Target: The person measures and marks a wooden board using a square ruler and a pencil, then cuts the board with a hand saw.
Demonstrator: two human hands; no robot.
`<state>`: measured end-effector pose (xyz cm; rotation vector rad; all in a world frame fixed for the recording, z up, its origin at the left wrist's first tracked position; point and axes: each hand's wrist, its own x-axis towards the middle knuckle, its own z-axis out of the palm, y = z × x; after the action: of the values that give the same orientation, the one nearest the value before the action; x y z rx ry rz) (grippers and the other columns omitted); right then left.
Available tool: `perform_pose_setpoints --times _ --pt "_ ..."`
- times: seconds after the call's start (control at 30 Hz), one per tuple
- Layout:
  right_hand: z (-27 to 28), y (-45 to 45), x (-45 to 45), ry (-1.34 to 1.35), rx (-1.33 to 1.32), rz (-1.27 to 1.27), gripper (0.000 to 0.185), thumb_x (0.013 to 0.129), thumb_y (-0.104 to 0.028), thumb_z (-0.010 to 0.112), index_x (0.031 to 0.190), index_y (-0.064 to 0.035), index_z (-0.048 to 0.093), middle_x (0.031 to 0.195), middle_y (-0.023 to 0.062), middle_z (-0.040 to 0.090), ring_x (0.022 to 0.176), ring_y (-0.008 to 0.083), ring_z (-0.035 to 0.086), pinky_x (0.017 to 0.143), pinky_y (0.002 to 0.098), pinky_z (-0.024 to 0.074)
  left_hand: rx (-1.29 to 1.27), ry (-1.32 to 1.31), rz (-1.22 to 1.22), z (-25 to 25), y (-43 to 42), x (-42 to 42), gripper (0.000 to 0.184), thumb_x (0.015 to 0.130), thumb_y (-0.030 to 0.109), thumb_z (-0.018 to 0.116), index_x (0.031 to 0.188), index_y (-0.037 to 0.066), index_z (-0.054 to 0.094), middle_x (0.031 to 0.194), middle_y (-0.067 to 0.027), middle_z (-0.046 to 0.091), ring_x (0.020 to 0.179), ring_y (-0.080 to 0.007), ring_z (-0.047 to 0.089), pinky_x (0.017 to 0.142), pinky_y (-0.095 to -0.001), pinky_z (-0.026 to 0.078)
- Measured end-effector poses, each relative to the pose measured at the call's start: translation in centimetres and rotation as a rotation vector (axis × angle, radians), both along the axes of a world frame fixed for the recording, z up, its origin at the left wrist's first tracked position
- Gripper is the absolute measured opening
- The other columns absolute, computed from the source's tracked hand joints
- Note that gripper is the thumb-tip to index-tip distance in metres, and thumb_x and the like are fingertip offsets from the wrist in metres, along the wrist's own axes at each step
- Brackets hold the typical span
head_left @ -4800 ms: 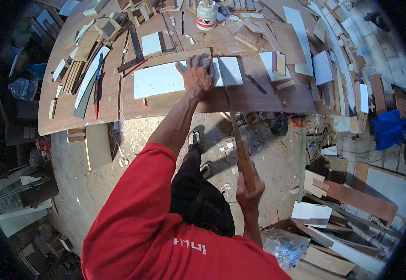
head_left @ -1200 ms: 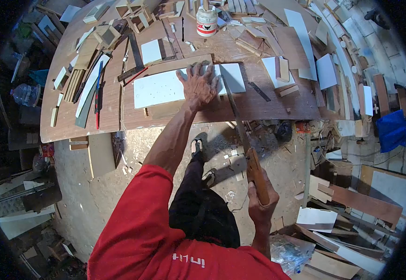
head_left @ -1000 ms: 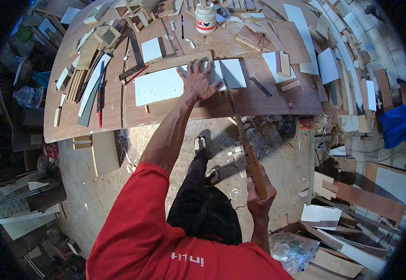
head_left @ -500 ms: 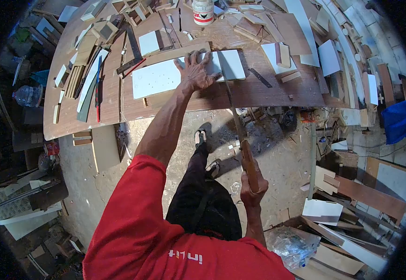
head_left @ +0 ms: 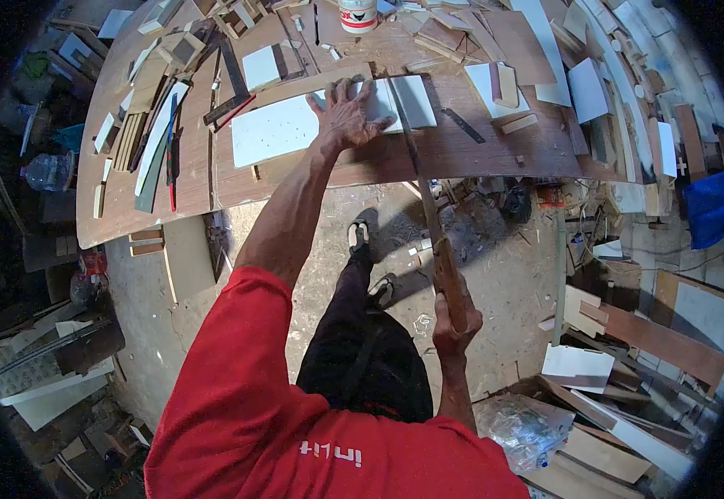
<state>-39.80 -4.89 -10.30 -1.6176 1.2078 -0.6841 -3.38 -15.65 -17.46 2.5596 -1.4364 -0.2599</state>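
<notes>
A white board [head_left: 274, 133] lies on the brown worktable [head_left: 295, 185], with sawdust specks on its face. My left hand [head_left: 348, 119] is spread flat on it, fingers apart, pressing from above. My right hand [head_left: 457, 323] is wrapped round the wooden handle of a handsaw [head_left: 425, 193], below the table's near edge. The saw blade runs up from the handle and crosses the white board just right of my left hand. A narrower part of the board [head_left: 418, 101] shows on the right of the blade.
A dark metal strip [head_left: 463, 125] lies right of the board. A red pencil-like stick [head_left: 235, 111] and a dark square [head_left: 233, 79] lie to its left. A white tub [head_left: 358, 15] stands at the back. Wood offcuts crowd both sides; more boards [head_left: 578, 366] are piled at lower right.
The saw blade's far end now reaches further across the board, and my right hand has shifted slightly up. My left hand stays in place on the board.
</notes>
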Motion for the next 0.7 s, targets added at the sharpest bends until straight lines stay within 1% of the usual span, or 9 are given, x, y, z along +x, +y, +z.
perform_pose_setpoints --times 0.03,0.1,0.33,0.37,0.43,0.5,0.53,0.6,0.7 --pt "-0.8 -0.2 0.0 0.002 0.001 0.000 0.039 0.081 -0.002 0.058 0.119 0.0088 0.059 0.105 0.0207 0.068 0.094 0.0247 0.068 0.079 0.0352 0.0515 -0.015 0.001 -0.003 -0.2 0.0 0.1 0.094 0.073 0.079 0.051 0.149 0.028 0.029 0.156 -0.0139 0.019 0.142 -0.0428 0.014 0.102 -0.0760 0.005" --pt "-2.9 -0.6 -0.4 -0.023 -0.140 0.048 0.039 0.082 -0.006 0.062 0.120 0.0048 0.060 0.091 0.0181 0.070 0.071 0.0173 0.067 0.062 0.0308 0.0517 -0.002 -0.009 -0.020 -0.4 0.1 0.4 0.094 0.073 0.079 0.052 0.149 0.028 0.029 0.155 -0.0148 0.019 0.142 -0.0433 0.014 0.101 -0.0766 0.005" --pt "-3.5 -0.1 -0.4 0.028 -0.148 0.029 0.037 0.082 -0.008 0.062 0.118 0.0017 0.062 0.080 0.0140 0.069 0.059 0.0166 0.064 0.054 0.0317 0.0492 0.023 -0.084 -0.043 -1.8 -0.2 1.1 0.092 0.075 0.073 0.055 0.151 0.032 0.022 0.154 -0.0164 0.020 0.140 -0.0446 0.016 0.099 -0.0786 0.007" --pt "-3.8 -0.2 -0.3 0.024 -0.225 0.035 0.036 0.082 -0.008 0.062 0.116 0.0018 0.063 0.077 0.0144 0.068 0.056 0.0175 0.063 0.053 0.0318 0.0487 0.025 -0.083 -0.042 -2.0 -0.3 1.2 0.092 0.075 0.073 0.055 0.151 0.032 0.022 0.154 -0.0164 0.020 0.140 -0.0446 0.016 0.099 -0.0786 0.007" --pt "-3.8 -0.2 -0.3 0.020 -0.301 0.040 0.035 0.081 -0.009 0.063 0.115 0.0019 0.063 0.074 0.0147 0.067 0.053 0.0184 0.062 0.051 0.0319 0.0481 0.000 -0.024 -0.051 -2.3 -0.3 1.3 0.093 0.071 0.062 0.063 0.149 0.026 0.028 0.152 -0.0172 0.021 0.140 -0.0443 0.012 0.095 -0.0813 0.000" --pt "-3.1 -0.1 -0.2 0.028 -0.110 0.079 0.041 0.081 0.002 0.058 0.121 0.0080 0.058 0.113 0.0239 0.065 0.099 0.0321 0.068 0.080 0.0369 0.0533 0.043 -0.058 -0.045 -2.3 -0.4 1.4 0.093 0.072 0.064 0.062 0.150 0.029 0.025 0.154 -0.0157 0.019 0.140 -0.0438 0.014 0.097 -0.0801 0.004" --pt "-3.5 0.0 -0.3 0.028 -0.108 0.080 0.041 0.081 0.002 0.058 0.121 0.0080 0.058 0.113 0.0239 0.065 0.099 0.0321 0.068 0.080 0.0369 0.0533 0.086 -0.092 -0.041 -2.1 -0.3 1.4 0.093 0.073 0.065 0.061 0.151 0.032 0.023 0.155 -0.0142 0.017 0.140 -0.0434 0.016 0.098 -0.0790 0.007" --pt "-4.6 0.1 -0.5 0.015 -0.181 0.085 0.040 0.080 0.001 0.058 0.120 0.0083 0.058 0.111 0.0244 0.066 0.098 0.0338 0.068 0.079 0.0376 0.0532 0.061 -0.080 -0.038 -1.7 -0.3 1.1 0.092 0.073 0.064 0.061 0.150 0.031 0.024 0.155 -0.0133 0.017 0.140 -0.0430 0.016 0.098 -0.0789 0.008" --pt "-4.9 0.4 -0.4 0.028 -0.169 0.066 0.039 0.080 0.000 0.059 0.118 0.0084 0.059 0.109 0.0249 0.066 0.097 0.0347 0.068 0.078 0.0386 0.0532 0.020 -0.078 -0.039 -1.8 -0.2 1.0 0.091 0.073 0.062 0.062 0.150 0.030 0.026 0.155 -0.0116 0.018 0.140 -0.0421 0.017 0.098 -0.0788 0.008"
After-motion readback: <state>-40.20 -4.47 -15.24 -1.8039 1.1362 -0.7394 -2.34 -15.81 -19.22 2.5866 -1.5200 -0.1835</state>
